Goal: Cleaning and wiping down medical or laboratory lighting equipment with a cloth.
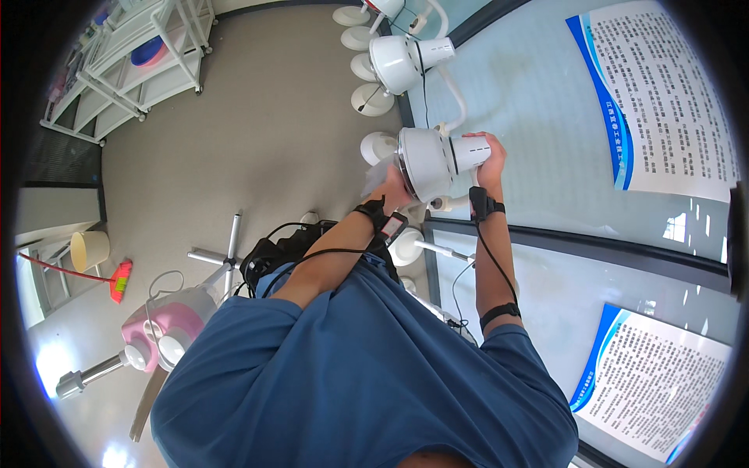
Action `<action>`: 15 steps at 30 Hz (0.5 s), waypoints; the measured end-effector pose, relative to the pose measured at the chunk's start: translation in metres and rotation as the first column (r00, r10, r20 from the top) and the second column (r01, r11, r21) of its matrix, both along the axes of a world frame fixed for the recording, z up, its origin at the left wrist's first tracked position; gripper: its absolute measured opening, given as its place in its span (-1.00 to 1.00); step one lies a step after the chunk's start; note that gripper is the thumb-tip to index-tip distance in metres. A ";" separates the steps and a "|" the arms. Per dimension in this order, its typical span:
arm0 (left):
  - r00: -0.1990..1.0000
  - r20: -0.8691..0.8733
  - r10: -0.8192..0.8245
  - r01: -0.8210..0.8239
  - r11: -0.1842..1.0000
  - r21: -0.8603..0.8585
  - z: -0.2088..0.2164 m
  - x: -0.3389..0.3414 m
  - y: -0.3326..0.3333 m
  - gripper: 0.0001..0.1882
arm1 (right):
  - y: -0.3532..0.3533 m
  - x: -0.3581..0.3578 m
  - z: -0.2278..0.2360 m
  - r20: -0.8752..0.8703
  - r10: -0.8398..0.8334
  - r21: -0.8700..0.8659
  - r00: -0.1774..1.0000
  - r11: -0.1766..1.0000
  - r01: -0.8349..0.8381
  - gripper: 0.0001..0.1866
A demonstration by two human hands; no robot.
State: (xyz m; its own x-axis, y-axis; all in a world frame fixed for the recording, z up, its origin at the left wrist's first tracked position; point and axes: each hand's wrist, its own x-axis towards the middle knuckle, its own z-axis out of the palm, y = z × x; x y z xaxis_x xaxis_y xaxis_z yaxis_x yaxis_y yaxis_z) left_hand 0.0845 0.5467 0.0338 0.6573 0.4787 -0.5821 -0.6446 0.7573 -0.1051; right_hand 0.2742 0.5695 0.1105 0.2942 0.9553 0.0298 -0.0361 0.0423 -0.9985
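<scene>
A white floor-lamp head (pixel 425 164) with a dark rim band and a slotted, narrower rear is in front of me. Around that rear end my right hand (pixel 491 160) is wrapped, fingers closed. At the lamp's open front, my left hand (pixel 396 187) is closed on a thin whitish cloth or tissue (pixel 376 179); its fingers are partly hidden by the rim. The cloth lies beside the lamp's front edge, and I cannot tell how much of it is inside. Straps with small dark devices are on both wrists.
More white lamps (pixel 396 64) on round bases stand in a row ahead, beside a glass partition (pixel 515 93) with posters (pixel 663 101). To the left are a white trolley (pixel 148 78), a red broom (pixel 119 281), a cream bin (pixel 89 251) and a pink-and-white appliance (pixel 175 316) on a stand.
</scene>
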 end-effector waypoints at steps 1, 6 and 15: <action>1.000 -0.003 0.013 -0.013 1.000 0.004 -0.003 0.000 0.002 -0.41 | 0.001 -0.002 0.000 0.006 -0.010 -0.002 1.000 1.000 0.010 -0.67; 0.995 -0.015 0.101 -0.101 0.995 0.014 -0.012 -0.004 0.016 -0.41 | 0.000 -0.002 0.001 0.008 -0.020 -0.008 1.000 1.000 0.020 -0.67; 0.948 -0.208 0.243 -0.171 0.934 0.314 0.024 -0.026 0.034 -0.50 | -0.003 0.002 -0.002 0.030 0.019 -0.012 0.999 1.000 -0.019 -0.69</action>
